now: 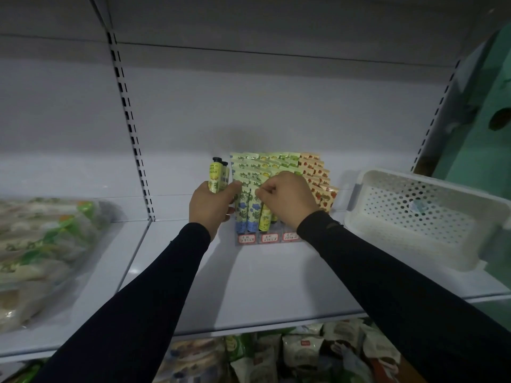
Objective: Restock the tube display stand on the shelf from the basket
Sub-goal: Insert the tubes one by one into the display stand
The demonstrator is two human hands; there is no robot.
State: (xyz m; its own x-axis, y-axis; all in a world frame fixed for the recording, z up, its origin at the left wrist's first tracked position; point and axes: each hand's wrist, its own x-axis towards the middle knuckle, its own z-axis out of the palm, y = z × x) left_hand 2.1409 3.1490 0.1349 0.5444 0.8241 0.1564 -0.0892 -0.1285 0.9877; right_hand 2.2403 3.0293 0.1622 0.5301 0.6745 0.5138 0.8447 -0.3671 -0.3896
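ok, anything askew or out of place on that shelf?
Nothing spilled or damaged. The tubes in the display stand sit in neat rows. The left hand holds two yellow tubes, not yet placed; the basket looks nearly empty.

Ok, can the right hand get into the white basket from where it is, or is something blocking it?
Probably yes. The right hand is at the tube display stand, pinching a tube top there, and the white basket sits open-topped just to its right on the same shelf, nothing between. It must let go first.
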